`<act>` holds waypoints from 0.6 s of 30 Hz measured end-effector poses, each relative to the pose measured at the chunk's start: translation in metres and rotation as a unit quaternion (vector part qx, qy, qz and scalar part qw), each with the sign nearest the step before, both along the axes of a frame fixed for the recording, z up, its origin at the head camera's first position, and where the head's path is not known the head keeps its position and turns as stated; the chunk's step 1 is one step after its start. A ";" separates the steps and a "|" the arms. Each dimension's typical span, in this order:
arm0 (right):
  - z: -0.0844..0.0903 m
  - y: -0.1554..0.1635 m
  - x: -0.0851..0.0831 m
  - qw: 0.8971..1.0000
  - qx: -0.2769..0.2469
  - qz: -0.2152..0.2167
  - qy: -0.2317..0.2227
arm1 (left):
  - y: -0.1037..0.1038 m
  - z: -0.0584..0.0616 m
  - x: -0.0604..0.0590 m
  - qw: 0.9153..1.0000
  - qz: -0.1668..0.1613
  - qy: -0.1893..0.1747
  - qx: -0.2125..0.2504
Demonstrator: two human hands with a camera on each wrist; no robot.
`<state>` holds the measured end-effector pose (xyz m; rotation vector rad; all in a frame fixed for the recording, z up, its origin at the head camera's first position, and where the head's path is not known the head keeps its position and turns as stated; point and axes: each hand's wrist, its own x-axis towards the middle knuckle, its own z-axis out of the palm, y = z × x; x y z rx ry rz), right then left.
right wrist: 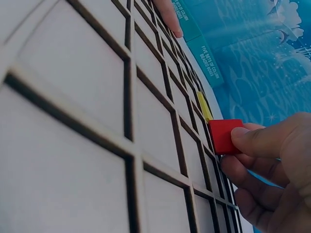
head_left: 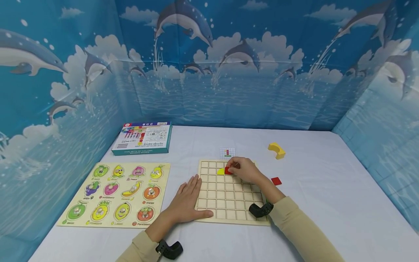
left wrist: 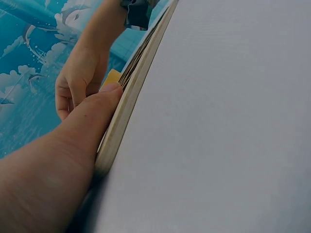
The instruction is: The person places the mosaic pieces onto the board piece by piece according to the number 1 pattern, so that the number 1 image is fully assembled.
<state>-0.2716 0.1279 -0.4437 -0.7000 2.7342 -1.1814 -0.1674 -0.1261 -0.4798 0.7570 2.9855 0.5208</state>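
At the left of the table (head_left: pixel 327 203) lies a fruit puzzle (head_left: pixel 118 193), and behind it a flat game box (head_left: pixel 143 137), both well apart from the hands. Next comes the left hand (head_left: pixel 188 202): it lies flat and open, with its fingers straight, pressing on the left edge of the wooden grid board (head_left: pixel 226 203), and it holds nothing. The right hand (head_left: pixel 244 170) is over the far part of the board and pinches a red square tile (head_left: pixel 228 170) between the thumb and the fingers. The tile is low over the cells of the second row, just beside a yellow piece (head_left: pixel 220 171) that already lies in the board on its left. So the open cell that matters is directly under the right hand, and this hand is much nearer to it than the left one. I cannot tell if the red tile already touches the board. Behind the board lies a small pattern card (head_left: pixel 227 153). To the right, on the table, another red tile (head_left: pixel 276 181) lies near the board, and a curved yellow block (head_left: pixel 276 150) lies farther back.
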 end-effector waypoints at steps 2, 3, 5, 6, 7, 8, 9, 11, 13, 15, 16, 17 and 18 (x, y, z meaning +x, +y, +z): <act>0.001 0.000 0.000 1.000 0.002 0.004 -0.001 | 0.000 0.000 0.000 1.000 -0.001 0.001 0.002; 0.001 0.000 0.000 1.000 0.003 0.007 -0.001 | 0.000 0.000 0.000 1.000 -0.001 0.002 0.002; 0.002 0.001 0.000 1.000 0.003 0.012 -0.003 | -0.001 0.000 0.000 1.000 -0.002 0.004 0.004; 0.002 0.001 0.000 1.000 0.003 0.015 -0.004 | -0.001 0.000 0.000 1.000 -0.002 0.003 0.004; 0.002 0.001 0.000 1.000 0.003 0.018 -0.004 | -0.001 0.000 0.000 1.000 -0.002 0.003 0.004; 0.002 0.001 0.000 1.000 0.003 0.022 -0.003 | -0.001 0.000 0.000 1.000 -0.002 0.003 0.004; 0.002 0.001 0.000 1.000 0.005 0.024 -0.002 | -0.001 0.000 0.000 1.000 -0.002 0.002 0.004; 0.001 0.001 -0.001 1.000 0.006 0.026 -0.001 | -0.001 0.000 0.000 1.000 -0.003 0.002 0.006; 0.001 0.001 -0.001 1.000 0.011 0.025 0.003 | -0.001 0.000 0.000 1.000 -0.002 0.002 0.004; 0.001 0.000 -0.001 1.000 0.016 0.018 0.006 | -0.001 0.001 0.000 1.000 -0.003 0.003 0.003; 0.001 -0.001 0.000 1.000 0.019 0.016 0.010 | -0.001 0.001 0.000 1.000 -0.003 0.003 0.002; 0.001 -0.001 0.000 1.000 0.024 0.013 0.014 | 0.000 0.002 0.001 1.000 -0.003 0.003 0.003; 0.001 -0.002 0.000 0.999 0.030 0.010 0.019 | 0.000 0.002 0.001 1.000 -0.003 0.002 0.003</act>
